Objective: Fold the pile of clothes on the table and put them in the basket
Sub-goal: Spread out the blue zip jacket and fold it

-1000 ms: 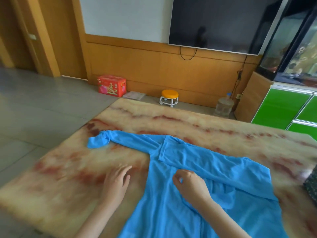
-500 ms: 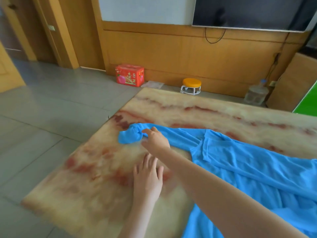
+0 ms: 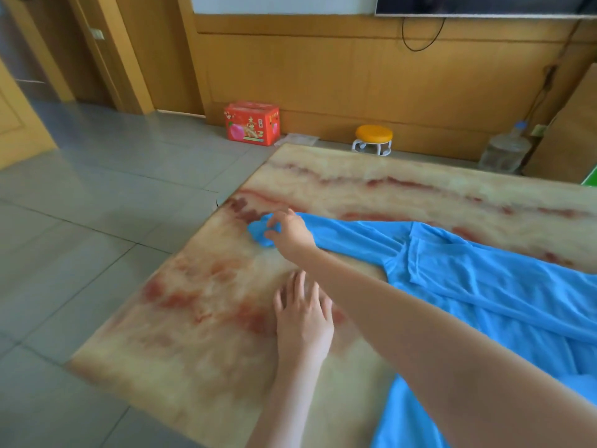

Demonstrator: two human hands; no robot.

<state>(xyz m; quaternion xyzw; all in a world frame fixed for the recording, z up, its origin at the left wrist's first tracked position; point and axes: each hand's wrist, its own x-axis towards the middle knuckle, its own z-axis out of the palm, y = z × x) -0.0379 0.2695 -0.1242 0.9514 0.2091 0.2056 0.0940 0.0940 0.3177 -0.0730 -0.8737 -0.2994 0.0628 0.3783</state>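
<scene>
Reaching toward the far left part of the glossy marble-patterned table (image 3: pixel 420 185), the right hand (image 3: pixel 287 232) had its thumb and forefinger curled round the bunched cuff (image 3: pixel 258 234) of the bright blue long-sleeved garment (image 3: pixel 484 292), apparently pinching it. The left hand (image 3: pixel 303 321) lay flat on bare tabletop closer to the table's near edge, fingers straight and holding nothing, just beside the garment's side edge. The garment was spread over the right part of the table, with one sleeve stretched toward the table's left edge. No basket showed anywhere.

The cloth looked thin, light and limp, lying in soft ripples with a slight sheen, so it probably slid easily on the polished top. With no stiffness of its own, the sleeve would likely sag from whatever point was lifted. The cuff seemed a sensible hold for carrying the sleeve back over the body, and a flat palm near the shoulder seam would probably stop the rest from dragging along. Nothing about it appeared fragile; creasing or slipping off the table seemed the only risks.

No label or print showed on the garment. A red cardboard carton (image 3: pixel 252 123) on the floor beyond the table's far left corner carried gold characters and pink peach pictures, too blurred to read. The orange-topped white stool (image 3: pixel 373 139) and the clear water bottle (image 3: pixel 505 153) beyond the table's far edge bore no legible writing.
</scene>
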